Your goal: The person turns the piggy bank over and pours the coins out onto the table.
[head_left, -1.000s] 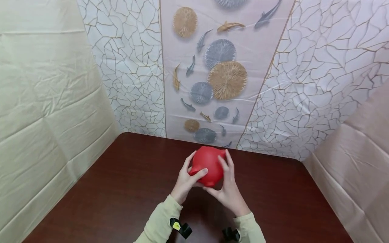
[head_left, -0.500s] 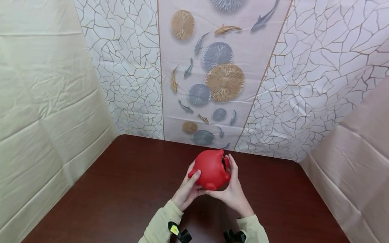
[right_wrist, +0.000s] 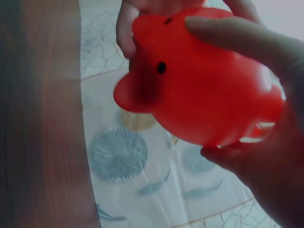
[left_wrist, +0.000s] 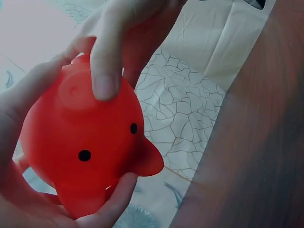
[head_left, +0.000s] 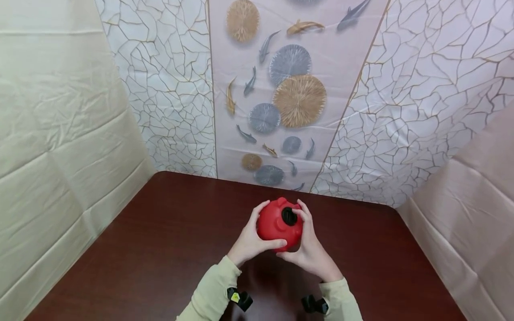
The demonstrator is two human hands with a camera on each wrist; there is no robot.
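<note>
A red piggy bank [head_left: 271,229] is held up over the table between both hands. A round black plug [head_left: 288,216] on its underside faces the head camera. My left hand [head_left: 249,243] grips its left side, thumb across the lower front. On the other side my right hand [head_left: 313,256] holds it, thumb below and a fingertip at the plug's edge. In the left wrist view the piggy bank [left_wrist: 102,123] shows two black eyes, a snout and ears. In the right wrist view the piggy bank [right_wrist: 213,90] appears from the side, with the right thumb across it.
Below the hands lies a dark brown wooden table [head_left: 180,232]. A patterned cloth [head_left: 273,111] with fish and round motifs hangs behind it. Cream cloth [head_left: 68,147] borders the left side, and a pinkish cloth [head_left: 470,214] the right. Black straps sit on both wrists.
The piggy bank has been turned in the hands, so its black plug has come round to face the head camera. Both hands have shifted their grip and stay over the same spot.
</note>
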